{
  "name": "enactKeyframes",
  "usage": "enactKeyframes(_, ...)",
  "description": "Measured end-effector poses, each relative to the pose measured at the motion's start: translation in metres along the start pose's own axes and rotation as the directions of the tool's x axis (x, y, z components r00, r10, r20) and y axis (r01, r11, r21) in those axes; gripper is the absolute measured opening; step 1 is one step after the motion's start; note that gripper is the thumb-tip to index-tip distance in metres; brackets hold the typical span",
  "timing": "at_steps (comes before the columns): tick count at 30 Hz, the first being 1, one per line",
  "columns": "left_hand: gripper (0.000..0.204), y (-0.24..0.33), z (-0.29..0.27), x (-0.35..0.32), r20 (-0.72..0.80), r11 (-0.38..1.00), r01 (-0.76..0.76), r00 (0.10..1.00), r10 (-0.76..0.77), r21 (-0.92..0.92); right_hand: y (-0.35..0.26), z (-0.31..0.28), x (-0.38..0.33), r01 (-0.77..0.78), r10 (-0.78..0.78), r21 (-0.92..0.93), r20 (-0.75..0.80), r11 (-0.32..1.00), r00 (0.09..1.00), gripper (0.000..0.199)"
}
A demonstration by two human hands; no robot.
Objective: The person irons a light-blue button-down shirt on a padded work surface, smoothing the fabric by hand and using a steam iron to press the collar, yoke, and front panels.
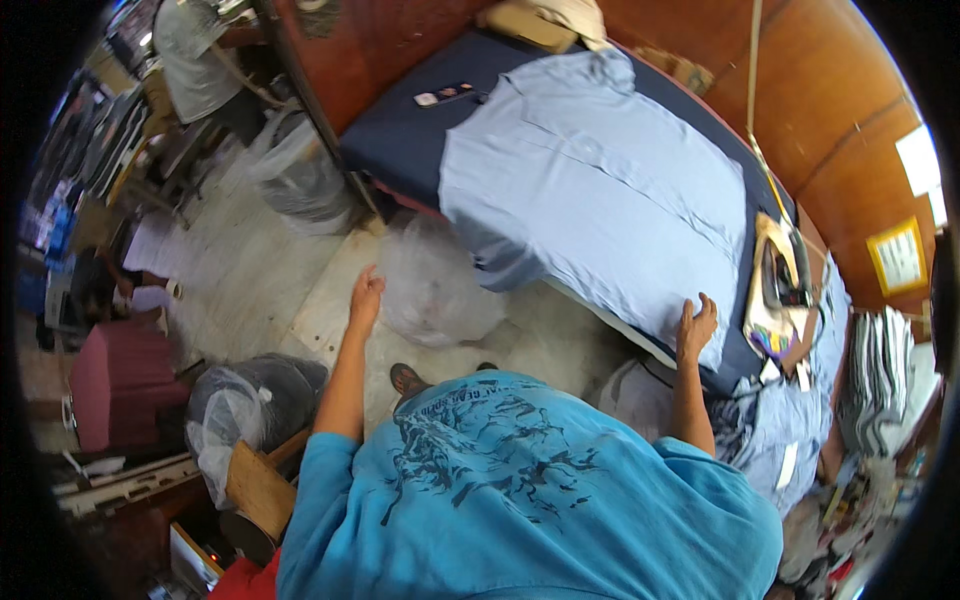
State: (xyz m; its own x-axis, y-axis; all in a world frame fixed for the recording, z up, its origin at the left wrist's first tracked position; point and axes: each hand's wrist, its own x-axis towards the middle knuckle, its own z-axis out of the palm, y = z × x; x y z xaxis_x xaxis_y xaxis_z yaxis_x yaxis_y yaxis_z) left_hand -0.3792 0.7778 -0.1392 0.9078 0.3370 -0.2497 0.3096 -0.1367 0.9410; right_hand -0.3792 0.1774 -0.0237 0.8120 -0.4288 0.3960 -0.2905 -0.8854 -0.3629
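Cloth (390, 140) of dark navy is laid over the table (352, 158), which is seen across the upper middle of the frame and is backed by brown panels (825, 90). Much of that surface is covered by a light-blue shirt (590, 175), spread out with one edge draped over the near side. At the right of the frame an iron (785, 280) is set beside it. Below the table's left part, a clear plastic bag (430, 285) is rested on the pale floor (225, 270). At upper left, another person (195, 65) is seen near a plastic-lined bin (305, 175).

The right grip (699, 326) is placed at the shirt's lower right edge, fingers parted and lightly bent, with nothing grasped; whether the fabric is touched cannot be told. The left grip (368, 290) is positioned left of centre, apart from the shirt, fingers loosely curled, with nothing seen in it.
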Motion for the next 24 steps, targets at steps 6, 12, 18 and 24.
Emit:
enactKeyframes(6, 0.044, 0.117, 0.076, 0.066, -0.090, 0.837, -0.218, 0.949, 0.302, 0.502, 0.082, -0.012, -0.004, -0.260, 0.264, -0.340, -0.034, 0.904, 0.964, 0.054)
enactKeyframes(12, 0.044, 0.170, 0.131, 0.084, -0.256, 0.616, 0.058, 0.937, 0.238, 0.785, 0.080, -0.024, 0.013, -0.415, 0.476, -0.425, 0.043, 0.804, 0.878, 0.055)
enactKeyframes(18, 0.026, 0.146, 0.140, 0.107, -0.139, 0.593, -0.173, 0.886, 0.443, 0.786, 0.069, -0.026, 0.014, -0.370, 0.400, -0.288, 0.051, 0.883, 0.915, 0.036)
enactKeyframes(24, 0.022, 0.133, 0.088, 0.134, -0.024, 0.771, -0.449, 0.858, 0.513, 0.451, 0.065, -0.052, -0.036, -0.474, 0.489, -0.188, 0.039, 0.860, 0.872, 0.029)
